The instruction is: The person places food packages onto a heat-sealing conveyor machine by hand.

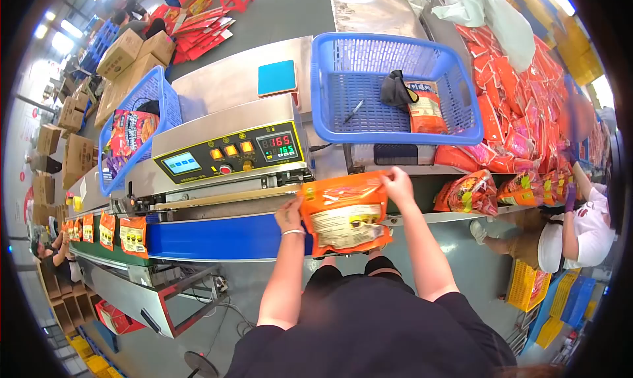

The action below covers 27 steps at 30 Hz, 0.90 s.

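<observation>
On the far left I see a row of small orange packs (133,236) riding the green belt (99,254). Above them a blue left basket (165,97) leans against the sealer (217,88), whose panel (231,155) shows lit buttons and 2 lines of digits.

My left hand (288,214) has its fingers curled on the left edge of the pouch (344,213), just below the top corner. The pouch is orange and hangs upright between both hands, label side towards me. It is in front of the sealer's slot and above the blue guard (217,239). My right hand (397,185) pinches its top right corner from above.

Further right, the big basket (395,135) sits on the sealer with 1 orange pack and a dark cloth inside. Beyond it a pile (527,101) of orange pouches is heaped, and a person in a white top (583,229) reaches towards it.
</observation>
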Tool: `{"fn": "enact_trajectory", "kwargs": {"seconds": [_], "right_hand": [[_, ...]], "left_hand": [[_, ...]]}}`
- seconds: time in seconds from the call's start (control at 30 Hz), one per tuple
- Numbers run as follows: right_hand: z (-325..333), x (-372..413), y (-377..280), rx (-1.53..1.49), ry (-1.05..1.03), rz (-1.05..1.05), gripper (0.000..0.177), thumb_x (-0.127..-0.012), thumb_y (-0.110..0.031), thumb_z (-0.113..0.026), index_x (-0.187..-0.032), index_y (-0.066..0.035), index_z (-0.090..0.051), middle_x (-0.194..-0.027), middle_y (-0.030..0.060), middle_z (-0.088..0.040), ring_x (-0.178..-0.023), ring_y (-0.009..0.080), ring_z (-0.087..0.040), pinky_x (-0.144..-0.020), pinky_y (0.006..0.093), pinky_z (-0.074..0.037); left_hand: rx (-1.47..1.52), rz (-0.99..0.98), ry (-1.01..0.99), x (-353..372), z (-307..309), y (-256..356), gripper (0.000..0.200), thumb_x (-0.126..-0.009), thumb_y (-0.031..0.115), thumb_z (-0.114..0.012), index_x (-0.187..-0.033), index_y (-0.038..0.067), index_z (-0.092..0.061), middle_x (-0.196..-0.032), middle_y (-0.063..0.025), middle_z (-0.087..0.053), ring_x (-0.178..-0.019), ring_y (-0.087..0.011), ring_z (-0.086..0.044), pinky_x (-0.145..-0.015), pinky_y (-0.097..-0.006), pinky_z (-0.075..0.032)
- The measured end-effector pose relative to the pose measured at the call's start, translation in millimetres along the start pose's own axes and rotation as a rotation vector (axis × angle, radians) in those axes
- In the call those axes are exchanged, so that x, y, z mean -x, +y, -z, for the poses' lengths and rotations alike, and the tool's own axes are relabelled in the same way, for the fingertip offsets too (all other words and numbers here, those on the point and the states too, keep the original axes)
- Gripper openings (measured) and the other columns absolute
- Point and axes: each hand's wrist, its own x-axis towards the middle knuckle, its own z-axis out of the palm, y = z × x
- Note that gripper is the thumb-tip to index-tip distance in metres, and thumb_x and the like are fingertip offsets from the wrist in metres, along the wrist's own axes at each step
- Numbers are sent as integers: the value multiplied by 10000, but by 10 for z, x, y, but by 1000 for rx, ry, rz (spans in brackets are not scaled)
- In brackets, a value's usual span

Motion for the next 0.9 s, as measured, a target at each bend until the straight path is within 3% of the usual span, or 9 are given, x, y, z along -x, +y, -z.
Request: {"fn": "enact_trajectory", "kwargs": {"seconds": [0.17,0.27,0.37,0.4,0.47,0.57,0.63,0.73,0.9], "right_hand": [[-664,7,-392,-70,-153,76,210,-726,-193,-635,-858,-32,-657,-785,126,-664,-708,229,-640,-651,353,-496],[-846,136,-688,-309,-314,92,209,-754,-144,-665,-906,-1,-653,-782,105,-674,-724,173,-648,-660,321,-507],[-499,129,-652,-591,-297,229,159,-807,-58,-614,-949,11,-635,-829,72,-673,-764,146,-645,-697,274,-504],[-147,144,-599,-629,-180,303,165,-817,-45,-595,-972,-1,-631,-887,81,-662,-812,147,-638,-725,270,-497],[779,223,-371,-473,144,363,222,-803,31,-514,-967,-40,-645,-915,91,-642,-872,186,-617,-790,301,-476],[1999,322,299,-159,484,236,447,-634,107,-443,-1002,-55,-639,-977,109,-623,-973,247,-581,-878,347,-447],[2418,336,882,237,313,162,433,-643,70,-508,-1015,-100,-651,-1068,96,-612,-1040,252,-557,-918,346,-428],[2319,268,1276,-97,13,320,344,-691,-80,-694,-1028,-142,-666,-1211,82,-564,-1142,246,-516,-991,332,-373],[2312,457,944,-582,-106,354,47,-826,2,-600,-855,-34,-598,-981,54,-639,-1151,211,-520,-998,370,-362]], "left_hand": [[22,-45,-4,-541,841,82,215,-729,98,-717,-898,-18,-655,-847,-81,-649,-725,-155,-595,-644,-281,-481],[-277,-94,0,-989,1431,211,220,-758,154,-701,-926,14,-678,-850,-63,-651,-747,-147,-574,-683,-270,-462],[-329,-726,383,-920,1675,407,138,-856,155,-623,-888,21,-630,-874,-63,-618,-774,-148,-546,-715,-280,-457],[-326,-727,362,-622,1609,429,138,-856,155,-623,-888,21,-630,-874,-63,-618,-774,-148,-546,-715,-280,-457],[-177,-901,141,240,325,602,100,-879,123,-588,-877,23,-589,-890,-70,-591,-825,-160,-541,-753,-288,-452],[-536,-660,-511,1464,-1024,317,317,-789,220,-711,-1001,56,-541,-900,-65,-543,-840,-165,-530,-734,-305,-445],[-638,-863,-848,1711,-1605,-252,420,-694,224,-762,-1012,75,-532,-944,-83,-535,-836,-233,-551,-724,-329,-460],[-784,-984,-885,1768,-1962,-734,360,-664,119,-739,-963,50,-550,-913,-95,-541,-858,-258,-553,-757,-349,-449],[-498,-916,-977,1624,-1556,-322,120,-719,-7,-645,-820,28,-587,-1023,-116,-642,-966,-263,-597,-828,-331,-466]]}}
